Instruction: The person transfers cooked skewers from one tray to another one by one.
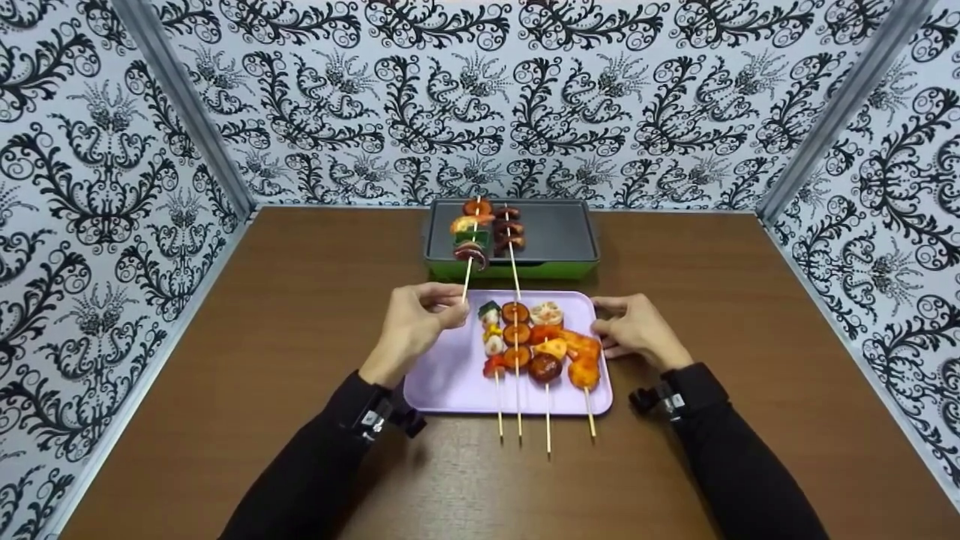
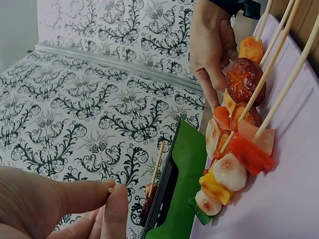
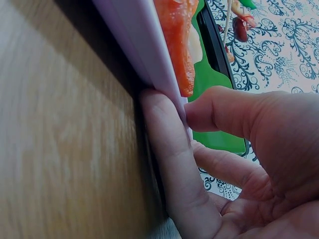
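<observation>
My left hand (image 1: 416,322) pinches the bare stick of a food skewer (image 1: 471,238) between thumb and fingers. Orange, yellow, green and dark red pieces on it reach over the left part of a green and grey tabletop grill (image 1: 562,232); whether they touch the plate I cannot tell. On the right, my right hand (image 1: 637,330) grips the edge of a lilac tray (image 1: 442,375), with the thumb (image 3: 199,112) on the rim and a finger underneath in the right wrist view. Several skewers lie on the tray, among them one with a scored mushroom (image 1: 545,367).
A second skewer with dark pieces (image 1: 509,229) lies on the grill, its stick reaching over the tray's back edge. Sticks of the tray's skewers jut past its front rim. Patterned walls (image 1: 480,112) enclose the brown table (image 1: 315,255) at the back and sides.
</observation>
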Available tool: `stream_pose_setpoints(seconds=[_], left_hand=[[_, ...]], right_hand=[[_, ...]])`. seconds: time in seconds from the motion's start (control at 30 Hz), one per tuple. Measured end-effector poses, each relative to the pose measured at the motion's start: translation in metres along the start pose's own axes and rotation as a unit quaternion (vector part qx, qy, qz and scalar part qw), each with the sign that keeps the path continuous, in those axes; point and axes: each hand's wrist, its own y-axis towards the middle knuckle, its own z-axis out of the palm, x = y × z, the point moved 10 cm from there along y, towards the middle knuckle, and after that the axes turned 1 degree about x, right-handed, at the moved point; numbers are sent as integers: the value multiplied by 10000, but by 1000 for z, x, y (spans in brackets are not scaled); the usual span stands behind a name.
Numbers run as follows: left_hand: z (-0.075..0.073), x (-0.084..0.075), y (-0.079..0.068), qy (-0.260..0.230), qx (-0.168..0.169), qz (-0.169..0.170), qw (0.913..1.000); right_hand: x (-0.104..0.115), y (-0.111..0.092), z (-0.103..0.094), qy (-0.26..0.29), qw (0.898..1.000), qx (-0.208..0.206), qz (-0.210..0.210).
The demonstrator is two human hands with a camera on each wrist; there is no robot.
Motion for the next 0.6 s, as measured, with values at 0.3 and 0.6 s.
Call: stream_pose_setpoints(seconds=[0.3, 0.6], left_hand=[[-3, 0, -14, -26, 73, 15, 10000], [-10, 2, -25, -87, 3, -77, 9999]], right_hand=[[-1, 0, -1, -43, 10000, -44, 30], [0, 0, -1, 3, 10000, -22, 72]])
